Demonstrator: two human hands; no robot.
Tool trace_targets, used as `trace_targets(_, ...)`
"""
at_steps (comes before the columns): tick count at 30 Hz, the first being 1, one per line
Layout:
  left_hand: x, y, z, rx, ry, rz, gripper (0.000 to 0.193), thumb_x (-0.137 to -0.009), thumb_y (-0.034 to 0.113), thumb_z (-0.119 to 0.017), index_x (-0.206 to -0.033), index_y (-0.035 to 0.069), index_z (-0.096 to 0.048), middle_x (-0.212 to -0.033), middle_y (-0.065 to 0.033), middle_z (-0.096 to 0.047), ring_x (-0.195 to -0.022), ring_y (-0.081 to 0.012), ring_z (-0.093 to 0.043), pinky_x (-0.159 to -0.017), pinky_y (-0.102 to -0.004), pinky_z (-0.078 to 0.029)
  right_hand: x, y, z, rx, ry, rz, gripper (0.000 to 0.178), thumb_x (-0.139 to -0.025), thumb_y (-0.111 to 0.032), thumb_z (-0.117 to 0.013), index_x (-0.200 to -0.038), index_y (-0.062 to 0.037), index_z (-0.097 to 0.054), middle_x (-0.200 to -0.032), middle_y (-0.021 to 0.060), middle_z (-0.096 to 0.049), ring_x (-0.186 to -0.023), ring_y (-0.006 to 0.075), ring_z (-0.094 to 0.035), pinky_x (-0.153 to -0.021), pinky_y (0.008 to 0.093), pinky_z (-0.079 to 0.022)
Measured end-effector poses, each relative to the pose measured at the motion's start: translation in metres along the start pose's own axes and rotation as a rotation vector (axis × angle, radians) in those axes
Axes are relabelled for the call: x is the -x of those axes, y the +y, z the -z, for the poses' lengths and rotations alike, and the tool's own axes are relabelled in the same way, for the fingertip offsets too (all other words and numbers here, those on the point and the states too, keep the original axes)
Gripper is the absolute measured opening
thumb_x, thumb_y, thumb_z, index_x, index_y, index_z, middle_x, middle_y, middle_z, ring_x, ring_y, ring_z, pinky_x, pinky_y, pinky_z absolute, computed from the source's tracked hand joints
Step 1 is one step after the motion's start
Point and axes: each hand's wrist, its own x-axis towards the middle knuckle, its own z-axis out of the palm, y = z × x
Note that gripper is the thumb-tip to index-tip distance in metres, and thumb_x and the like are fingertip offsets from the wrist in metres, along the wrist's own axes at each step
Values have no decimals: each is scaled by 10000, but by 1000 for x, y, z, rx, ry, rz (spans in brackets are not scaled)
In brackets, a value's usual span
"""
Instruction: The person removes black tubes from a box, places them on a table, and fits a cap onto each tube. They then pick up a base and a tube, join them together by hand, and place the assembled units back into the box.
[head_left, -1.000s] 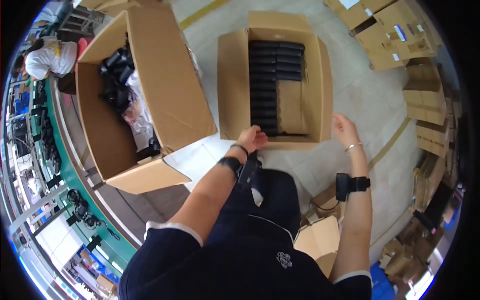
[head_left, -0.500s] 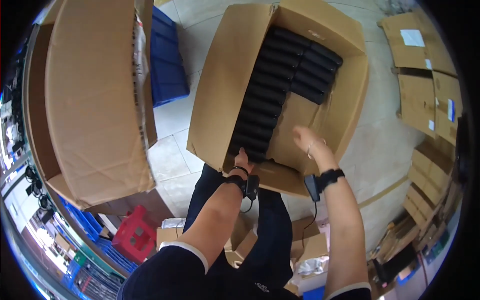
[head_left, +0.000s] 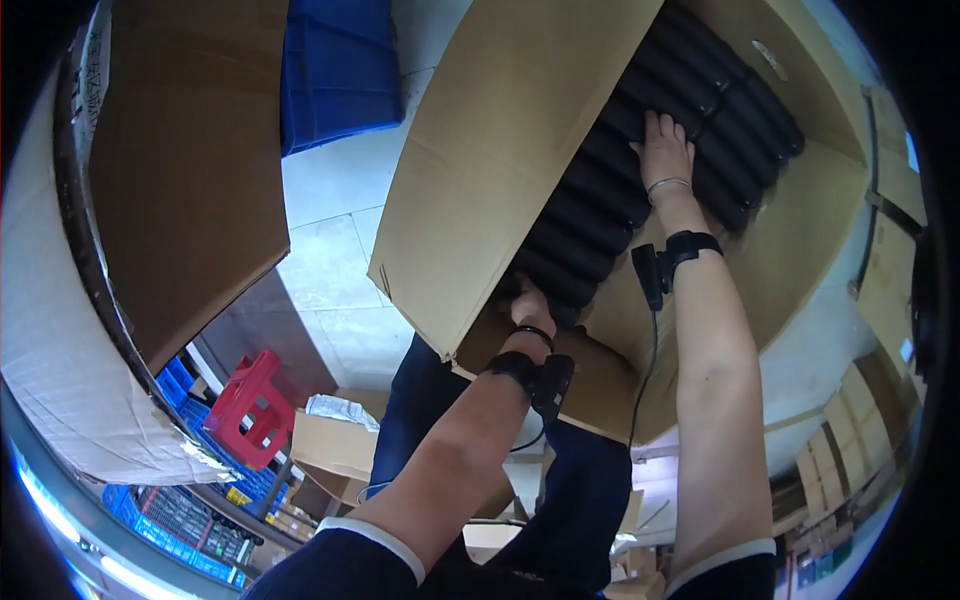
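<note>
A tall open cardboard box [head_left: 480, 170] stands in front of me, with black cylinders [head_left: 575, 245] lying side by side in rows inside it. My right hand [head_left: 667, 158] rests on top of the row by the left wall, its fingers stretched out and apart. At the near end of that row, my left hand [head_left: 532, 305] touches the last cylinders with its thumb up. The other fingers of that hand are hidden in the dark corner. A second, shorter group of black cylinders [head_left: 745, 155] lies to the right of the first.
Another big open carton [head_left: 190, 160] stands at the left, with a blue plastic bin [head_left: 340, 70] behind it. A red plastic stool [head_left: 250, 410] is at the lower left, near a small carton [head_left: 335, 445]. More cartons [head_left: 850, 430] are stacked on the right. Cables hang from both wrist straps.
My right hand has moved forward and left from above the box's bare bottom onto the cylinders. My left hand stays at the row's near end. The view has turned and come closer.
</note>
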Motion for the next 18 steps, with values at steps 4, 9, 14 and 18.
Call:
trace_targets(4,-5,-2,0,-176,8,-83,847,-889,549,-477,-1378,-88,-208,-1354,-221,-420,-1235,-349,-426,-1006,-348,-381,2,7,-17,73,53,132,500,-832,-229,-603,-1272,-49,-447,-1280,143,-447,-1154,301,-432,-962,434,-368)
trace_targets(9,31,-24,1,19,-106,-520,892,-864,467,-596,-1376,-121,-162,-1396,-233,-353,-1275,-311,-381,-1049,-329,-318,10,21,0,48,61,199,497,-838,-215,-590,-1266,-13,-439,-1268,162,-457,-1152,319,-428,-968,431,-367)
trace_targets(14,32,-6,16,175,-360,-508,902,-851,459,-623,-1428,-3,-107,-1404,-157,-354,-1282,-275,-357,-1065,-340,-284,38,10,50,-118,-240,303,500,-799,-145,-638,-1238,8,-452,-1242,187,-470,-1154,366,-418,-980,446,-363)
trace_targets(18,35,-1,5,440,-552,-277,895,-809,448,-682,-1446,92,-165,-1400,-101,-373,-1295,-245,-333,-1088,-352,-248,39,11,53,-403,-522,247,935,-595,-264,-824,-1355,-24,-334,-1372,255,-339,-1300,407,-291,-1082,394,-283)
